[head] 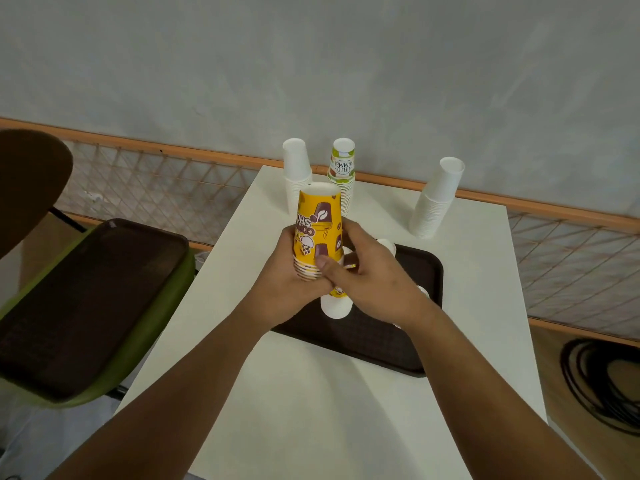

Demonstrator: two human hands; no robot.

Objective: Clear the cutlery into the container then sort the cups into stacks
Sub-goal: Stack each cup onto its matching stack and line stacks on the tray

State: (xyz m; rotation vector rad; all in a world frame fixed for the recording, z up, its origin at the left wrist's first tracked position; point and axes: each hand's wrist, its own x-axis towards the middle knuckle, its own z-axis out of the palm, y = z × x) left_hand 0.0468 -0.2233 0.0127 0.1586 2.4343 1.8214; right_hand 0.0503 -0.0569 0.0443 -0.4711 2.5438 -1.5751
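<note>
No cutlery in sight, so that part looks done. Both hands, left and right, have fingers wrapped round the yellow stack above the tray. Three stacks stand behind the tray; maybe four loose cups left, partly hidden.

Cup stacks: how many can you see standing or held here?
4. A plain white stack and a green printed stack at the table's far edge, a leaning white stack far right, and a yellow stack held in both hands. Loose cups may hide behind the hands.
</note>
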